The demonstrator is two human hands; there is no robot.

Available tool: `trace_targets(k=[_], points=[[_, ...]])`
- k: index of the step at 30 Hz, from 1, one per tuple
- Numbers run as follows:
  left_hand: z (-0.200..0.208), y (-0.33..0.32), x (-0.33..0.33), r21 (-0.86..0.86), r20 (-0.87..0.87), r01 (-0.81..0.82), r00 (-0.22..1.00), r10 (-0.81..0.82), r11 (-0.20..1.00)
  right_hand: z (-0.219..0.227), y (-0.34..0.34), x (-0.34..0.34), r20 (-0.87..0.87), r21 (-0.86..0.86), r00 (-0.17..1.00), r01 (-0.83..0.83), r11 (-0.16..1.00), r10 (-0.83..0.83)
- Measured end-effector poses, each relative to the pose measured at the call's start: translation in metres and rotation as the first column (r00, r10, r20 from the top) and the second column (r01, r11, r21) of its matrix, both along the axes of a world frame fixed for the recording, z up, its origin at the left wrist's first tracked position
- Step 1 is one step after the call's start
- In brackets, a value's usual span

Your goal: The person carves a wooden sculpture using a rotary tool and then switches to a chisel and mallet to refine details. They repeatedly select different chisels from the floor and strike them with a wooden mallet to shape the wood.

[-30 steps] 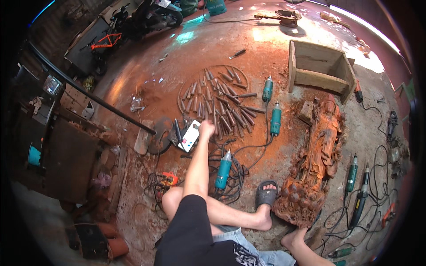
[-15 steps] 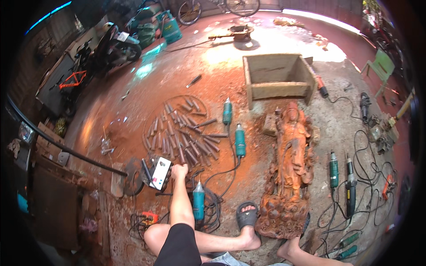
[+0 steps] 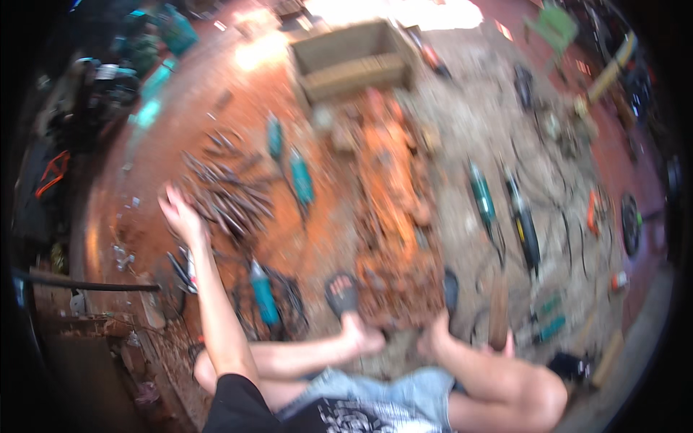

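My left hand reaches out over the left side of a spread of carving chisels; its fingers look stretched and apart, with nothing seen in them. Low on the right, beside my knee, my right hand is closed round the lower end of an upright brown wooden bar. Its exact kind is blurred. Between my feet lies a carved reddish wooden statue, its base toward me. Partly hidden behind my left forearm is a white-topped box.
Teal power grinders lie between chisels and statue; another grinder rests by my left shin. More rotary tools and cords lie on the right. A wooden box frame stands beyond the statue, with a green chair far right.
The view has swung right and blurred, shifting the scene left. My left hand has left the chisels' near end and opened out. My right hand with the wooden bar has come into view.
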State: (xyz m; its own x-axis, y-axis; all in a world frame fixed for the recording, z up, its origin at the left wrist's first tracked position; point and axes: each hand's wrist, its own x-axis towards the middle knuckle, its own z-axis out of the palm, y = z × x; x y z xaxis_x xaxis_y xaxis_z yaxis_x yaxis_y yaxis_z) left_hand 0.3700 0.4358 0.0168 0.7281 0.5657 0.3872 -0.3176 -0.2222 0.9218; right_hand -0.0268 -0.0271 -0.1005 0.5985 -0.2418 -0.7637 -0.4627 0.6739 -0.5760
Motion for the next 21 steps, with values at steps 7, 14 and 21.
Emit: trace_targets(k=[7, 14, 21], points=[[0.049, -0.383, -0.184, 0.691, -0.013, 0.645, 0.463, -0.886, 0.327, 0.039, -0.052, -0.035, 0.065, -0.255, 0.996, 0.075, 0.964, -0.061], [0.011, -0.424, -0.23, 0.651, 0.084, 0.727, 0.217, -0.973, 0.218, 0.071, -0.077, -0.055, 0.063, -0.514, 0.998, 0.05, 0.857, -0.02], [-0.034, -0.424, -0.204, 0.696, 0.134, 0.694, 0.123, -0.983, 0.182, 0.093, -0.097, -0.062, 0.068, -0.709, 0.995, 0.0, 0.705, 0.069]])
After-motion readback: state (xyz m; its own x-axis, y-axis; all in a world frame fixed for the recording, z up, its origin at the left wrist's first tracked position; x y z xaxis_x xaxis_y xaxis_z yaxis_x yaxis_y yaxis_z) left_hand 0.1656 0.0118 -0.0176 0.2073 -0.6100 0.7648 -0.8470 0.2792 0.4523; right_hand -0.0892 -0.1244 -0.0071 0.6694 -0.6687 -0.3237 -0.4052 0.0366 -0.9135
